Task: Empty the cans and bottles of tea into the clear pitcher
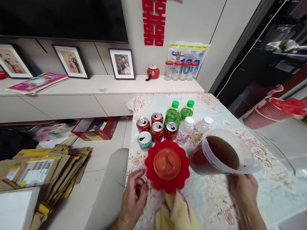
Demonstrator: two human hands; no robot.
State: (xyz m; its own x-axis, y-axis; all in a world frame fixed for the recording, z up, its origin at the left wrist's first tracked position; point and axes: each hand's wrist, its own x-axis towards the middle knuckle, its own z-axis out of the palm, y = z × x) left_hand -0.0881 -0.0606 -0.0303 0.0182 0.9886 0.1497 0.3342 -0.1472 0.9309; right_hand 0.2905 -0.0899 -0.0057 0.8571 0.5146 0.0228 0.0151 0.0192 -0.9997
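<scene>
A clear plastic pitcher of brown liquid is tilted toward the left, its handle side in my right hand. Left of it a red scalloped dish holds a smaller orange-red divided bowl. My left hand rests on the flowered cloth beside the dish, fingers curled and nothing visible in them. Below the dish lies a crumpled yellow towel. Opened drink cans, two green-capped bottles and two white-capped bottles stand together behind the dish.
Against the wall, a white ledge carries framed photos, red-lidded jars and a red pot. Flattened cardboard and a red box lie on the floor at left. Pink baskets stand at right.
</scene>
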